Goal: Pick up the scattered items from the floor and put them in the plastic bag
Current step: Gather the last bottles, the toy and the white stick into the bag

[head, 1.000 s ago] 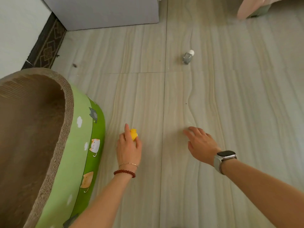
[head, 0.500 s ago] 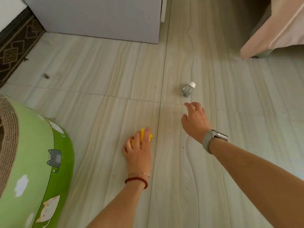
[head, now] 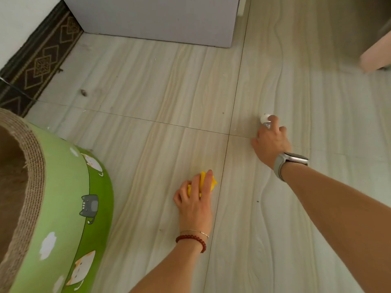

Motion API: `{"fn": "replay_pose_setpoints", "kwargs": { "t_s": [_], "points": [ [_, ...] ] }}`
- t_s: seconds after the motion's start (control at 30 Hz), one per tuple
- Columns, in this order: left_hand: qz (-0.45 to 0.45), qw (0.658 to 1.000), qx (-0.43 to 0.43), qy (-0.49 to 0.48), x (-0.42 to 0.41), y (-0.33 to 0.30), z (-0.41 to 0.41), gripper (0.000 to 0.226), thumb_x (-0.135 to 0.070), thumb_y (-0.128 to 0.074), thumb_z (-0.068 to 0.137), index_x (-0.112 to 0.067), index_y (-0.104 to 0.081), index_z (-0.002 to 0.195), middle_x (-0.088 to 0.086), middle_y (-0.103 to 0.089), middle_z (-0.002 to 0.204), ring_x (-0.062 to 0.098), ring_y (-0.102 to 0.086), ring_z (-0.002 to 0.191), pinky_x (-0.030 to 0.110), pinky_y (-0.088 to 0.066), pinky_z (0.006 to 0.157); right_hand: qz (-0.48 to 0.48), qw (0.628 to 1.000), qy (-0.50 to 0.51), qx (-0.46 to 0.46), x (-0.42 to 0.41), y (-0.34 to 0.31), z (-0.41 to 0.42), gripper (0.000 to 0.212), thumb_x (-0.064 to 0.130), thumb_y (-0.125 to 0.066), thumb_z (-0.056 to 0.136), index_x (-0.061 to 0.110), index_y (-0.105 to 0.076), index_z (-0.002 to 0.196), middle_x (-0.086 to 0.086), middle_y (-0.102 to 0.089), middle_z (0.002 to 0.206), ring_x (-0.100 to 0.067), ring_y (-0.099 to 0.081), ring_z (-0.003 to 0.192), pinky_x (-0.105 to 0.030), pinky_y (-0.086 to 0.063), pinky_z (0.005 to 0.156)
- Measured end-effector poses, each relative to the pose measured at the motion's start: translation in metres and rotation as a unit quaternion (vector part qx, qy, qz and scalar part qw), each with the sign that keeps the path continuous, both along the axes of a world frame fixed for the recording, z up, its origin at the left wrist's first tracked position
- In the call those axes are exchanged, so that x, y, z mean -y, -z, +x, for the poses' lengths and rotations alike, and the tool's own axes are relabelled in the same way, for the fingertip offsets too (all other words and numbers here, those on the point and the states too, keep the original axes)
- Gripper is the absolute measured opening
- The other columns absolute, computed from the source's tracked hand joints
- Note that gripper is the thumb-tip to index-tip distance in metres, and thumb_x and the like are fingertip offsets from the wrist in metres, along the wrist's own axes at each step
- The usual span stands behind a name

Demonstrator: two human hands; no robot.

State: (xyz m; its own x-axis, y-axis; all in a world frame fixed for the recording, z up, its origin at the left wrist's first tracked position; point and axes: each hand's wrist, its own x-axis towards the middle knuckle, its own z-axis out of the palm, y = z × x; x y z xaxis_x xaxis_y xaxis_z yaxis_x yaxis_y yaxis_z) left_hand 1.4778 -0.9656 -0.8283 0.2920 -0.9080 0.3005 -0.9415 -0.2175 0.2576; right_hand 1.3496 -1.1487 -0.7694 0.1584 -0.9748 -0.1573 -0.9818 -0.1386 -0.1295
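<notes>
My right hand (head: pixel 270 142) curls round the small bottle (head: pixel 265 120) on the floor, well right of the green cat scratcher (head: pixel 69 208); left hand (head: pixel 195 199) grips the yellow item (head: pixel 213 182). A shallow hold could let the bottle roll away.

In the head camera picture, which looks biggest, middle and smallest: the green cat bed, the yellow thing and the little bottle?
1. Round green cardboard cat scratcher bed, though it sits nearest the camera.
2. Small yellow item gripped in the left hand.
3. Tiny white-capped clear bottle under the right hand; both small items are partly hidden, so their order is unsure.
</notes>
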Motion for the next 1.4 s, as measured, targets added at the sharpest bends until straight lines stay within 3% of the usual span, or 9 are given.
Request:
{"fn": "replay_pose_setpoints", "kwargs": {
  "t_s": [0.13, 0.43, 0.63, 0.83, 0.9, 1.03, 1.13, 1.23, 1.4],
  "points": [
    [-0.002, 1.0, 0.006, -0.015, -0.001, 0.0, -0.001, 0.078, -0.011, -0.081, 0.062, -0.027, -0.039, 0.126, -0.003, -0.046, 0.117, 0.021, -0.039, 0.098, 0.042, -0.049, 0.074, 0.005, 0.997, -0.057, 0.048, -0.048, -0.002, -0.011, 0.033, -0.007, -0.039, 0.087, 0.005, -0.05, 0.116, -0.014, -0.031, 0.134, -0.033, -0.045, 0.103, -0.034, -0.044, 0.069],
    [0.048, 0.999, 0.018, 0.001, 0.004, -0.011, 0.0, 0.065, -0.012, -0.075, 0.069, -0.023, -0.044, 0.124, 0.006, -0.064, 0.104, 0.033, -0.057, 0.086, 0.043, -0.048, 0.066, 0.047, 0.971, -0.003, 0.236, -0.173, -0.026, -0.063, 0.022, 0.019, -0.046, 0.095, 0.014, -0.053, 0.115, -0.005, -0.038, 0.126, -0.027, -0.057, 0.086, -0.028, -0.044, 0.068],
    [0.067, 0.976, -0.202, 0.038, -0.029, -0.063, -0.063, 0.05, -0.014, -0.057, 0.087, -0.015, -0.042, 0.134, 0.017, -0.059, 0.118, 0.039, -0.049, 0.106, 0.049, -0.038, 0.086, 0.04, 0.954, 0.061, 0.29, -0.252, -0.066, -0.129, 0.023, 0.023, -0.05, 0.093, 0.02, -0.054, 0.115, 0.007, -0.037, 0.119, -0.021, -0.056, 0.087, -0.032, -0.049, 0.076],
    [0.037, 0.895, -0.393, 0.209, -0.069, -0.147, -0.201, 0.059, -0.02, -0.057, 0.087, -0.017, -0.031, 0.139, -0.009, -0.043, 0.115, 0.013, -0.041, 0.103, 0.023, -0.034, 0.084, -0.061, 0.948, 0.135, 0.283, -0.313, -0.138, -0.24, 0.023, 0.024, -0.056, 0.089, 0.022, -0.057, 0.112, 0.015, -0.035, 0.111, -0.022, -0.058, 0.081, -0.038, -0.05, 0.078],
    [0.041, 0.868, -0.423, 0.255, -0.073, -0.179, -0.247, 0.061, -0.021, -0.062, 0.084, -0.017, -0.032, 0.137, -0.005, -0.049, 0.113, 0.016, -0.049, 0.101, 0.026, -0.041, 0.082, -0.114, 0.943, 0.168, 0.264, -0.331, -0.167, -0.281, 0.024, 0.021, -0.057, 0.089, 0.02, -0.057, 0.112, 0.014, -0.036, 0.11, -0.025, -0.058, 0.081, -0.041, -0.051, 0.078],
    [0.047, 0.808, -0.459, 0.366, -0.094, -0.24, -0.336, 0.047, -0.023, -0.065, 0.081, -0.018, -0.042, 0.122, -0.001, -0.059, 0.11, 0.009, -0.057, 0.089, 0.002, -0.043, 0.064, -0.221, 0.905, 0.245, 0.268, -0.378, -0.223, -0.362, 0.022, 0.014, -0.058, 0.087, 0.015, -0.058, 0.109, 0.01, -0.037, 0.108, -0.022, -0.056, 0.082, -0.032, -0.051, 0.078],
    [0.069, 0.749, -0.456, 0.476, -0.131, -0.276, -0.393, 0.039, -0.026, -0.066, 0.08, -0.031, -0.041, 0.11, -0.012, -0.061, 0.1, -0.008, -0.058, 0.084, 0.001, -0.043, 0.064, -0.275, 0.871, 0.296, 0.28, -0.425, -0.248, -0.415, 0.022, 0.01, -0.059, 0.087, 0.018, -0.059, 0.106, 0.01, -0.041, 0.104, -0.013, -0.055, 0.084, -0.011, -0.047, 0.073],
    [0.092, 0.687, -0.434, 0.575, -0.176, -0.303, -0.434, 0.041, -0.028, -0.067, 0.08, -0.039, -0.039, 0.108, -0.024, -0.057, 0.098, -0.019, -0.054, 0.09, -0.001, -0.041, 0.07, -0.328, 0.824, 0.34, 0.314, -0.474, -0.265, -0.455, 0.026, 0.009, -0.059, 0.086, 0.032, -0.055, 0.098, 0.019, -0.043, 0.1, -0.004, -0.056, 0.084, -0.009, -0.049, 0.071],
    [0.094, 0.642, -0.365, 0.668, -0.213, -0.333, -0.494, 0.041, -0.036, -0.058, 0.083, -0.031, -0.04, 0.119, -0.013, -0.054, 0.102, 0.007, -0.057, 0.087, 0.016, -0.047, 0.07, -0.376, 0.76, 0.41, 0.336, -0.533, -0.268, -0.509, 0.025, 0.008, -0.057, 0.087, 0.031, -0.053, 0.096, -0.005, -0.053, 0.109, -0.017, -0.062, 0.08, -0.021, -0.055, 0.068]
  ]
}}
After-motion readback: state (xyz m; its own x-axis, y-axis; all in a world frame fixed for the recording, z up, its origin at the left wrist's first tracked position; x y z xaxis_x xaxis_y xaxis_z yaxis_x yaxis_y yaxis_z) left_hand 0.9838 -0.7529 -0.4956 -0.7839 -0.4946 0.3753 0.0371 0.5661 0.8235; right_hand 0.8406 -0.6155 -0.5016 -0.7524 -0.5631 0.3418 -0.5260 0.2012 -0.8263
